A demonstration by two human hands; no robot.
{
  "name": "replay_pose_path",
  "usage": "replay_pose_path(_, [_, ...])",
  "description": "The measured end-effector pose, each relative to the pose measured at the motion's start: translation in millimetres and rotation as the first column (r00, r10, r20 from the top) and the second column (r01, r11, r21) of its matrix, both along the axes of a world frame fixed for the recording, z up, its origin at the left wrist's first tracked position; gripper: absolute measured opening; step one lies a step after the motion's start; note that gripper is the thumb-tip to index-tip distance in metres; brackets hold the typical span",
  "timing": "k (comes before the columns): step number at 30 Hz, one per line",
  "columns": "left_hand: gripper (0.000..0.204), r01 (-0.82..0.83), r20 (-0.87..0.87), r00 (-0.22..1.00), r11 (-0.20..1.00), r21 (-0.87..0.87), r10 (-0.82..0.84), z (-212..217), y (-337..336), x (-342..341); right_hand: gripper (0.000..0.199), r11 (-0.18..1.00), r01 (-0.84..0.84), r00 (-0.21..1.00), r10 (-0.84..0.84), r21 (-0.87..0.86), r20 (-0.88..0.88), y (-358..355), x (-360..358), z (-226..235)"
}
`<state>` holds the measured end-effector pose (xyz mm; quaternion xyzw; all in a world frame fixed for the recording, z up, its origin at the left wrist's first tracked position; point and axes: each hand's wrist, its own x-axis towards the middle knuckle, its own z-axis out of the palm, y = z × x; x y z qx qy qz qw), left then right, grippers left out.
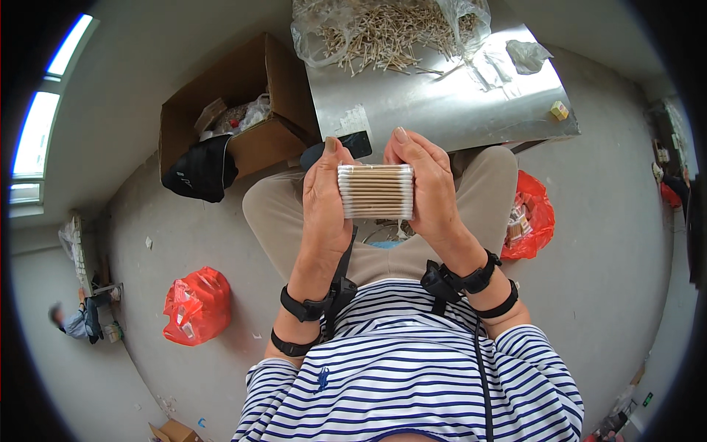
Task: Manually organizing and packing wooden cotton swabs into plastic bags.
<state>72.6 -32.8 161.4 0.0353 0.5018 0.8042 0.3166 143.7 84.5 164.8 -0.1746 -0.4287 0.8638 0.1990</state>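
The pack of cotton swabs (375,193) was between the person's two hands, above the lap and just short of the near edge of the metal table (423,110). Its sticks ran from side to side in stacked rows, with the white cotton tips facing the palms. The left hand (325,197) pressed against the left end of the pack and the right hand (433,190) against the right end, so the pack filled the gap between them. Neither hand was wrapped around it: the hands stood apart by the length of the sticks and held it by its ends. Both thumbs pointed up and away from the body, their tips beyond the pack's far edge. The right fingers were curled in near that thumb; most of the left fingers were hidden, so how they bent could not be told.

Beyond the hands, a dark phone (359,144) lay at the table's near edge. A heap of loose swabs (390,37) lay on plastic at the far side, and a small yellow box (559,111) sat near the right corner. An open cardboard box (291,88) stood left of the table. One red bag (195,306) was on the floor to the left, another red bag (539,221) beside the right knee.
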Motion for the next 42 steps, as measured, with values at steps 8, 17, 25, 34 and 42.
replay_pose_path(8, [0.035,-0.003,-0.073,0.997,0.998,0.064,0.008,7.0,0.4,4.8,0.036,1.000,0.012,0.998,-0.012,-0.012,-0.054,-6.5,-0.4,-2.5])
replay_pose_path(17, [0.034,0.016,-0.043,0.999,0.997,0.078,-0.013,-2.3,-2.3,3.5,0.031,0.995,-0.053,0.998,0.050,0.084,0.037,-8.0,2.9,-0.6])
replay_pose_path(25, [0.031,-0.170,0.097,0.982,0.981,0.099,0.160,-1.4,-0.4,-2.9,0.039,0.995,-0.038,0.996,0.045,-0.088,0.075,-4.8,6.6,24.2])
replay_pose_path(34, [0.029,-0.135,0.081,0.988,0.987,0.087,0.129,3.4,7.6,5.7,0.041,0.992,0.104,0.994,-0.105,0.065,0.009,-15.8,-2.8,8.2])
replay_pose_path(42, [0.028,-0.056,-0.013,0.998,0.988,0.146,0.059,-3.5,5.4,8.4,0.039,0.960,0.123,0.986,-0.146,0.253,0.074,-12.1,0.0,13.2])
